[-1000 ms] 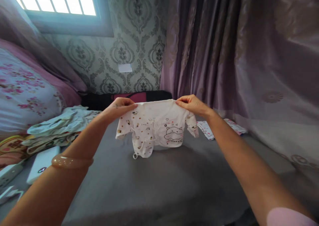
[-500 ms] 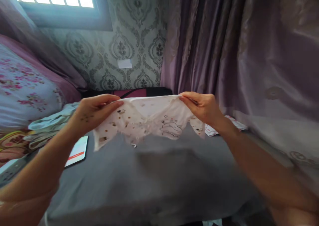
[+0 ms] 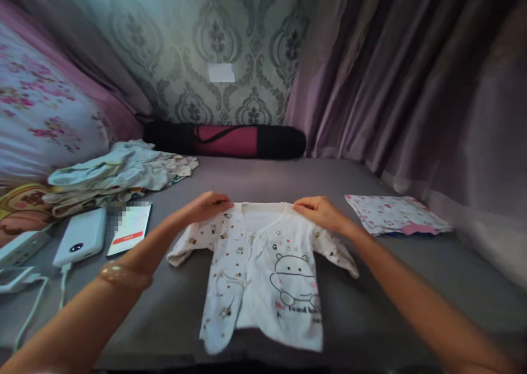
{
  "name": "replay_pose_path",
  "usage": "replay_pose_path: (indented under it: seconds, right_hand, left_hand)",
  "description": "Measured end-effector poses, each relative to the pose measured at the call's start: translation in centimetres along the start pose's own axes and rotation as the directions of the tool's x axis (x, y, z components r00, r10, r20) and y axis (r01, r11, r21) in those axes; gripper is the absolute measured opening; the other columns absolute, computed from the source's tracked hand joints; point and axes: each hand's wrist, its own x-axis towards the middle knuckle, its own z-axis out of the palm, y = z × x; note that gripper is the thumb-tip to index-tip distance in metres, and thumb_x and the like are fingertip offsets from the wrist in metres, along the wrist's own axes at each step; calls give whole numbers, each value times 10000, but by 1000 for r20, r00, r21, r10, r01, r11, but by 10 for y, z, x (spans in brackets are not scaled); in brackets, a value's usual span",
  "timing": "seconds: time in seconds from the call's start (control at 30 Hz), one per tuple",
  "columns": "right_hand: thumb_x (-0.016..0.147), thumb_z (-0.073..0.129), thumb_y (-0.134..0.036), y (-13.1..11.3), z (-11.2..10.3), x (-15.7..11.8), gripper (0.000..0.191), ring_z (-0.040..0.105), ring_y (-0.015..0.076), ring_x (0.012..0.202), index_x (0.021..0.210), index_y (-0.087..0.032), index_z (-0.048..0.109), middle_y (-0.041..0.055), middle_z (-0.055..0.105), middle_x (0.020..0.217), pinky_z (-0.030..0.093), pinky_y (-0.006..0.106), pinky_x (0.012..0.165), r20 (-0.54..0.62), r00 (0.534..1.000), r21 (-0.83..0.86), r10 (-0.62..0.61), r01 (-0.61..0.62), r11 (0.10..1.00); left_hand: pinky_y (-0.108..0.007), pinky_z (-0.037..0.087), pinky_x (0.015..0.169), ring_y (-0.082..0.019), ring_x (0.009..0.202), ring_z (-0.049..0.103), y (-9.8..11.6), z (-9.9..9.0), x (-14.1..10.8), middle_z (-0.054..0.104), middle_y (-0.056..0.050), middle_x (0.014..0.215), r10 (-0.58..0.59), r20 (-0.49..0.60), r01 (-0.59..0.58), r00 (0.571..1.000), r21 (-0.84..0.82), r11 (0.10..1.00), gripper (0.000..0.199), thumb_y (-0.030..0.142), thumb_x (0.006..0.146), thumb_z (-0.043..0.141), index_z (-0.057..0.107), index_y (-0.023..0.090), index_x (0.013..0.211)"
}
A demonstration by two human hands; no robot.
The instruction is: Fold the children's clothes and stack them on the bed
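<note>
Gray sheet [image 3: 255, 179], shirt [image 3: 261, 275] now unfurled, left fingers [image 3: 220, 198] and right fingers [image 3: 303, 202] pinching its shoulders

Two hands [image 3: 209, 205] [image 3: 320, 211], one shirt [image 3: 263, 275], one bangle [image 3: 125, 278], one phone [image 3: 129, 234], one power bank [image 3: 84, 234], one power strip [image 3: 24, 247] and one long bag [image 3: 230, 141] are showing.

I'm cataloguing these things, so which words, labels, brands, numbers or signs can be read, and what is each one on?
"G": shirt, above the cartoon animal; the marks after it are too faint.
"road": shirt, under the animal, apparently; the words around it are too blurred.
Phone: text on the red bar too small; the upper left is pixelated.
Power bank: lit display, unreadable.
No brand is readable.
</note>
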Motion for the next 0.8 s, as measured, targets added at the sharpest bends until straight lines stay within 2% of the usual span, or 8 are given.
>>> replay_pose_path:
  seconds: [0.07, 0.17, 0.4, 0.63, 0.8]
  right_hand:
    - [925, 455, -400, 24, 23, 7, 324, 643, 191, 829, 979, -211, 713, 31, 723, 899, 455, 288, 742, 17, 999, -129, 27, -24, 991]
    - [963, 394, -376, 44, 43, 13, 324, 647, 194, 849, 990, -240, 687, 40, 718, 926, 429, 280, 738, 53, 998, -312, 46, -27, 950]
    - [999, 322, -390, 62, 39, 45, 335, 650, 202, 817, 982, -269, 634, 42, 704, 924, 382, 274, 640, 120, 993, -524, 12, 53, 850]
    - [1018, 260, -423, 88, 29, 93, 375, 667, 221, 865, 1027, -252, 593, 53, 704, 995, 383, 289, 652, 190, 980, -670, 54, 89, 737]
    - [1019, 229, -444, 105, 20, 121, 398, 677, 255, 866, 1100, -239, 560, 84, 706, 1010, 398, 324, 685, 223, 970, -741, 101, 101, 664]
  left_hand:
    - [-217, 406, 580, -156, 648, 590, -19, 24, 9, 679, -35, 721, 4, 11, -5, 1000, 63, 998, 426, 520, 879, 435, 692, 181, 847]
    - [-230, 400, 621, -169, 704, 617, -32, 39, 16, 694, -57, 798, -1, 43, -4, 999, 105, 995, 416, 483, 922, 372, 669, 192, 916]
    - [-245, 398, 633, -179, 730, 622, -48, 32, 38, 697, -61, 836, -18, 42, 14, 999, 86, 996, 430, 502, 932, 344, 658, 210, 955]
    - [-235, 390, 630, -165, 713, 608, -68, 28, 86, 682, -55, 786, -27, 37, 22, 999, 113, 993, 393, 465, 917, 386, 664, 188, 932]
    - [-245, 365, 610, -170, 674, 592, -74, 19, 121, 658, -53, 736, -29, 51, 18, 998, 216, 976, 394, 488, 916, 389, 655, 197, 910]
